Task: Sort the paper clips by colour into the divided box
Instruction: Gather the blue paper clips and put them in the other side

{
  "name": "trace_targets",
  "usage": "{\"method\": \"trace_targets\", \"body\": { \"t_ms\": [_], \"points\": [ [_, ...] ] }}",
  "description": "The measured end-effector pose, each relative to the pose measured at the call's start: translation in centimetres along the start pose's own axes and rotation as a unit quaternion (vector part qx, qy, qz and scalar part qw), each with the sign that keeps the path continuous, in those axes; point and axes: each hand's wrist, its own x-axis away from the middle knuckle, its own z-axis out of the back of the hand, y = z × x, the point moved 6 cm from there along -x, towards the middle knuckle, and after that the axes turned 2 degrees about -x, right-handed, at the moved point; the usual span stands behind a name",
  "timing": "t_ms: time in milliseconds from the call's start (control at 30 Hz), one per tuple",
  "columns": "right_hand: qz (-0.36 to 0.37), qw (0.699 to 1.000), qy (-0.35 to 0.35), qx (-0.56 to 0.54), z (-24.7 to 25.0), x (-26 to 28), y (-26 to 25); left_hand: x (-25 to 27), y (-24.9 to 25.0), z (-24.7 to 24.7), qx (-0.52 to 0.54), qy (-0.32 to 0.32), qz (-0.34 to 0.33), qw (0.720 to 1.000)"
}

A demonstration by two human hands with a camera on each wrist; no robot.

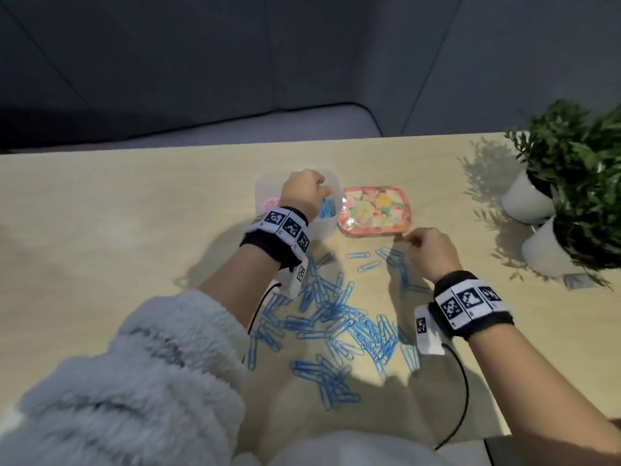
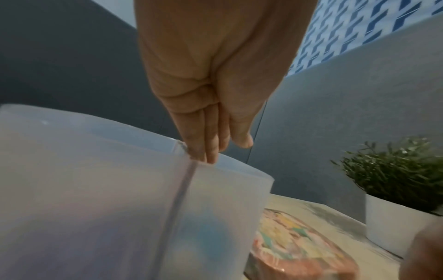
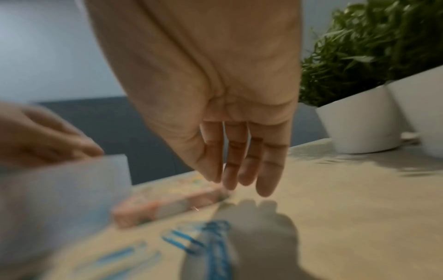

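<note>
A translucent divided box [image 1: 265, 179] [image 2: 120, 170] [image 3: 59, 189] stands at the back of the wooden table. Blue clips [image 1: 325, 207] lie in its right compartment and something pink [image 1: 270, 202] shows in its left one. My left hand [image 1: 324, 191] [image 2: 223, 149] hangs over the box, its straight fingers [image 2: 208, 151] touching the divider's top edge, with nothing seen in them. Many blue paper clips [image 1: 336, 317] [image 3: 213, 236] are scattered in front of me. My right hand [image 1: 408, 237] [image 3: 235, 181] hovers above the far right clips with its fingers hanging straight and empty.
A flat floral tin [image 1: 373, 210] [image 2: 299, 252] [image 3: 167, 206] lies just right of the box. Two potted plants in white pots [image 1: 527, 200] [image 1: 547, 250] stand at the right edge. A dark sofa lies beyond the table's far edge.
</note>
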Motion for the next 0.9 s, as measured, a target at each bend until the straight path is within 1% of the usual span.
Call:
{"method": "trace_targets", "body": {
  "t_ms": [67, 100, 167, 233, 267, 333, 400, 500, 567, 633, 700, 767, 833, 900],
  "points": [
    [-0.029, 0.996, -0.008, 0.087, -0.6, 0.1, 2.4, 1.6, 0.9, 0.2, -0.008, 0.013, -0.056, 0.998],
    [-0.034, 0.993, -0.009, 0.113, -0.8, 0.3, 2.9, 2.5, 1.1, 0.3, -0.008, 0.015, -0.083, 0.996],
    [-0.025, 0.992, -0.006, 0.123, -1.5, 0.6, 2.8, 4.6, 0.7, -0.4, -0.037, -0.013, -0.127, 0.991],
    [0.008, 0.992, -0.018, 0.124, -2.5, 1.0, 1.5, 6.7, -1.0, -2.1, -0.098, -0.058, -0.149, 0.982],
    [0.031, 0.992, -0.026, 0.121, -3.1, 1.2, 0.7, 7.8, -2.1, -2.8, -0.124, -0.069, -0.151, 0.978],
    [0.066, 0.991, -0.038, 0.112, -4.2, 1.8, -1.0, 9.4, -4.4, -3.8, -0.163, -0.063, -0.141, 0.975],
    [0.096, 0.988, -0.049, 0.114, -5.4, 2.4, -2.8, 10.3, -6.4, -4.7, -0.203, -0.072, -0.114, 0.970],
    [0.139, 0.977, -0.077, 0.141, -7.3, 3.3, -5.2, 10.7, -7.8, -6.1, -0.217, -0.093, -0.093, 0.967],
    [0.167, 0.969, -0.090, 0.157, -8.6, 4.0, -6.4, 10.6, -7.9, -6.8, -0.221, -0.085, -0.102, 0.966],
    [0.193, 0.961, -0.102, 0.171, -9.7, 4.9, -7.2, 10.7, -7.6, -7.3, -0.230, -0.090, -0.126, 0.961],
    [0.216, 0.952, -0.128, 0.175, -10.6, 5.9, -7.4, 11.6, -7.1, -7.7, -0.214, -0.107, -0.179, 0.954],
    [0.236, 0.947, -0.156, 0.154, -11.0, 6.8, -6.9, 12.6, -6.8, -7.6, -0.169, -0.123, -0.225, 0.952],
    [0.241, 0.950, -0.160, 0.117, -10.3, 7.0, -6.2, 13.2, -7.5, -6.8, -0.131, -0.131, -0.212, 0.960],
    [0.220, 0.958, -0.148, 0.109, -9.2, 6.5, -5.4, 13.4, -8.6, -5.5, -0.120, -0.117, -0.180, 0.969]
  ]
}}
